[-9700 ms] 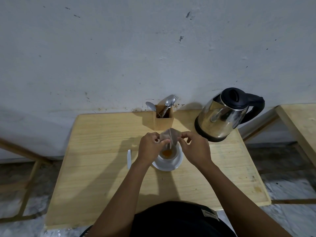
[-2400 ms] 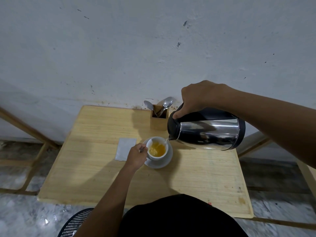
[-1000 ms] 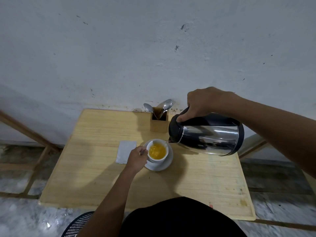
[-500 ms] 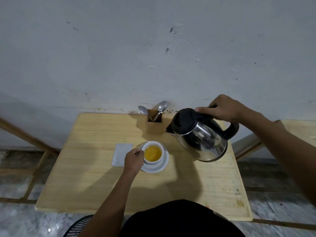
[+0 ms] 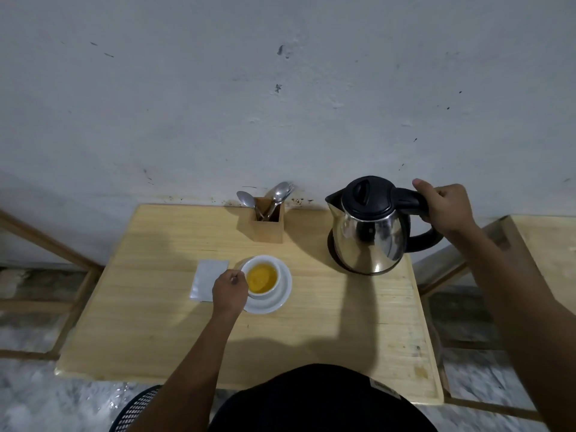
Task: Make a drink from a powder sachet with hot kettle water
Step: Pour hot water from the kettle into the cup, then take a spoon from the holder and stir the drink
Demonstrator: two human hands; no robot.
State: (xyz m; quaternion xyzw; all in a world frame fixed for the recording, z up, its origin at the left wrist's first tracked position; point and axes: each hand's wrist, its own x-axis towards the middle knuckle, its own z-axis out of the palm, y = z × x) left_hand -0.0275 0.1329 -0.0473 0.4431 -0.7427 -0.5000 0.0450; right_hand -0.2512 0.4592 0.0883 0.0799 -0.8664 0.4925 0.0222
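Head view: the wooden surface (image 5: 327, 313) carries the steel kettle (image 5: 367, 232), upright at its far right corner, with the right hand (image 5: 444, 210) clenched round its black handle. Left of it, the white cup (image 5: 265, 275) of orange drink sits on a saucer (image 5: 280, 299); the left hand (image 5: 229, 291) grasps the cup's left side. The empty sachet (image 5: 205, 277) lies flat just beside that hand.

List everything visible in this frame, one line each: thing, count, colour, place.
Table: one, light wood, against wall.
Kettle: one, steel and black, upright, back right.
Cup: one, white, orange drink inside, on saucer.
Saucer: one, white, table centre.
Sachet: one, pale grey, flat, left of saucer.
Cutlery holder: one, wooden, back centre.
Spoons: several, metal, in holder.
Left hand: at cup's handle side.
Right hand: on kettle handle.
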